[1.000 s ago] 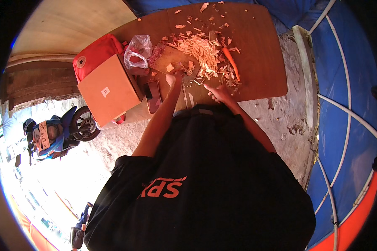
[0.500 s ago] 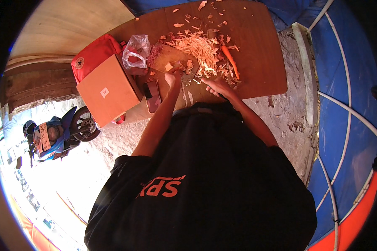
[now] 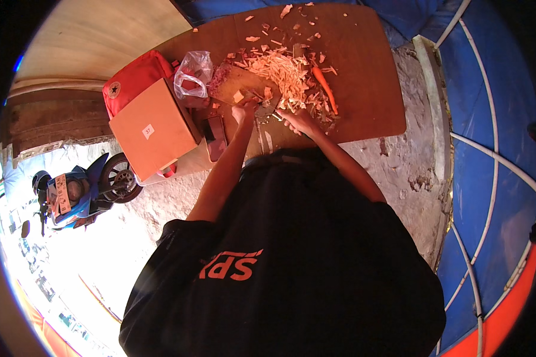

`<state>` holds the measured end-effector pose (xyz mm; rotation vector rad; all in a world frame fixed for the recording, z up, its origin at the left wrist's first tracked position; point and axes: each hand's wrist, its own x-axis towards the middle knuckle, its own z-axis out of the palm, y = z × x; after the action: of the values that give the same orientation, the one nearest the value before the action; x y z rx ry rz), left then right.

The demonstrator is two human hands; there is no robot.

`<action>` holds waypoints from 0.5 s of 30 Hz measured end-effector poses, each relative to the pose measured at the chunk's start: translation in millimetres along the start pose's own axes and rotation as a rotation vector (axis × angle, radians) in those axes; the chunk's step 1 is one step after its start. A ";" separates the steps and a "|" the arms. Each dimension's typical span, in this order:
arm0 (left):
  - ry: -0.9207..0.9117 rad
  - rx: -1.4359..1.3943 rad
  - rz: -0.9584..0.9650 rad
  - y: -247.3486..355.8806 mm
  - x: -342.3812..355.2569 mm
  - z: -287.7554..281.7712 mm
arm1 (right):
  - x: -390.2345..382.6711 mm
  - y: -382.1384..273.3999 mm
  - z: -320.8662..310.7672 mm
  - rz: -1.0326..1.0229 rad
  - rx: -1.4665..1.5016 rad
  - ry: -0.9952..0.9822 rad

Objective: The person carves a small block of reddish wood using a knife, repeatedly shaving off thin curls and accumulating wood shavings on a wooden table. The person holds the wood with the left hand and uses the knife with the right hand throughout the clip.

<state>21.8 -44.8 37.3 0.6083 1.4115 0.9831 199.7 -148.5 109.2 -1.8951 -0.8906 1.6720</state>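
My right hand (image 3: pixel 299 121) is closed round the handle of a knife, and its dark blade (image 3: pixel 268 110) points left toward my other hand. My left hand (image 3: pixel 244 113) is closed at the near edge of a cutting board (image 3: pixel 235 86), fingers bunched beside the blade; what they hold is too small to make out. A pale cut chunk (image 3: pixel 238 96) lies on the board just beyond my left hand. Past the knife spreads a large heap of pale thin-cut sticks (image 3: pixel 283 68). At its right rests a long orange piece that looks like a carrot (image 3: pixel 325 89).
Left of the board are a clear plastic bag (image 3: pixel 193 74), a phone (image 3: pixel 215 138), a cardboard box (image 3: pixel 155 128) and a red bag (image 3: pixel 137 74). Loose scraps lie about the brown table (image 3: pixel 369 77). A motorbike (image 3: pixel 80 187) stands at left; blue sheeting (image 3: pixel 512 107) hangs at right.
My right hand has moved a little left with the knife, closer to my left hand. My left hand has stayed nearly in place.
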 end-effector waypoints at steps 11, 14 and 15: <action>0.044 -0.012 -0.065 10.4 -9.1 4.4 | -17.4 27.8 -12.2 0.047 -0.182 0.147; 0.032 0.049 -0.085 11.2 -6.4 4.6 | -13.2 19.6 -6.1 0.030 -0.162 0.155; 0.030 0.042 -0.061 10.0 -5.9 4.9 | -14.7 17.3 -5.7 0.025 -0.150 0.150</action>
<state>25.2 -43.8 49.4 0.5806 1.4724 0.9195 207.5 -170.5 107.9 -2.1081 -0.9573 1.4901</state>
